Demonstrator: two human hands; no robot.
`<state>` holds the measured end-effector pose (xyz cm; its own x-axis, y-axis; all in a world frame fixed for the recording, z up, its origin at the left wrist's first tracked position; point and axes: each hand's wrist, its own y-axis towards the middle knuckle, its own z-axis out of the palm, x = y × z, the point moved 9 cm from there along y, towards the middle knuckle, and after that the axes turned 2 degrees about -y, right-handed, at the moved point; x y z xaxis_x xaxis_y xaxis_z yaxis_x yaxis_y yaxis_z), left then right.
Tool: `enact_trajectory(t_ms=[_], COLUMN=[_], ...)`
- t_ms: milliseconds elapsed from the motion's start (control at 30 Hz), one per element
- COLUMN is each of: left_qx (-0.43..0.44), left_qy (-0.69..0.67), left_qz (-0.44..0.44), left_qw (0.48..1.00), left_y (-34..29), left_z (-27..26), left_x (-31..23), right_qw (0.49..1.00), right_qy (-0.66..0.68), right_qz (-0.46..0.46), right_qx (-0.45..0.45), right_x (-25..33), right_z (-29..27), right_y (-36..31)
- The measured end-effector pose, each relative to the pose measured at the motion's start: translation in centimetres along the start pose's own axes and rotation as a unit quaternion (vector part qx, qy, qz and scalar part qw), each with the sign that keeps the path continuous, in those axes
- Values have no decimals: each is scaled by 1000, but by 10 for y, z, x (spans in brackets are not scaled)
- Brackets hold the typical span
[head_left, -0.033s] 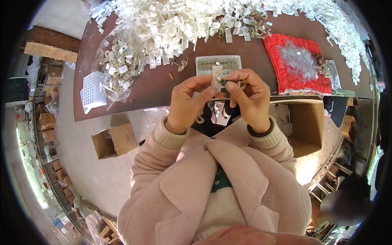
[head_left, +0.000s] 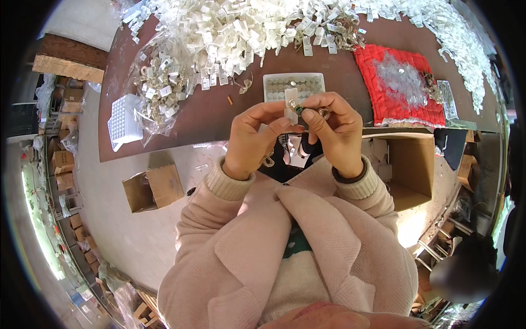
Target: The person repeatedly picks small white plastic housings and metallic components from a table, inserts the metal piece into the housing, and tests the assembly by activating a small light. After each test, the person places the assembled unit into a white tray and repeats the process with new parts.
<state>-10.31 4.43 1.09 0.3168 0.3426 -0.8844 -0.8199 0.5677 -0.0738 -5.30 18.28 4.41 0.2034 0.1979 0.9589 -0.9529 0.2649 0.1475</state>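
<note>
My left hand (head_left: pixel 249 140) pinches a small white plastic card (head_left: pixel 291 95) between thumb and fingers, just above the table's near edge. Against it, my right hand (head_left: pixel 338 130) grips a little metal jewellery piece with a dark green part (head_left: pixel 298 109); its exact kind is too small to make out. A looped metallic strand (head_left: pixel 268 160) hangs below my left hand. Right behind my fingers lies a shallow white tray (head_left: pixel 267 82) with rows of round pale pieces in it.
Heaped white plastic cards (head_left: pixel 230 38) cover the table's far side. A clear bag of cards and metal strands (head_left: pixel 159 93) and a white grid tray (head_left: pixel 125 123) are at left. At right lies a red cloth (head_left: pixel 378 93) with clear plastic bits. Cardboard boxes (head_left: pixel 167 186) stand below.
</note>
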Motion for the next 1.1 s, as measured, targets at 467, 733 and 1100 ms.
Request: enact_trajectory(t_ms=[467,733,1100], left_qx=[-120,-111,-129], left_qy=[-38,-28,-6], left_qz=[126,236,285], left_qw=[984,965,950], left_y=[-37,-43,-48], left_z=[-26,-27,-25], left_x=[1,-7,-8], right_qw=[968,997,993], right_qy=[-196,-47,-113], right_qz=[-157,51,-18], right_qx=[-8,44,10], right_x=[22,-4,-9], right_z=[27,27,33], right_y=[-21,-24,-28])
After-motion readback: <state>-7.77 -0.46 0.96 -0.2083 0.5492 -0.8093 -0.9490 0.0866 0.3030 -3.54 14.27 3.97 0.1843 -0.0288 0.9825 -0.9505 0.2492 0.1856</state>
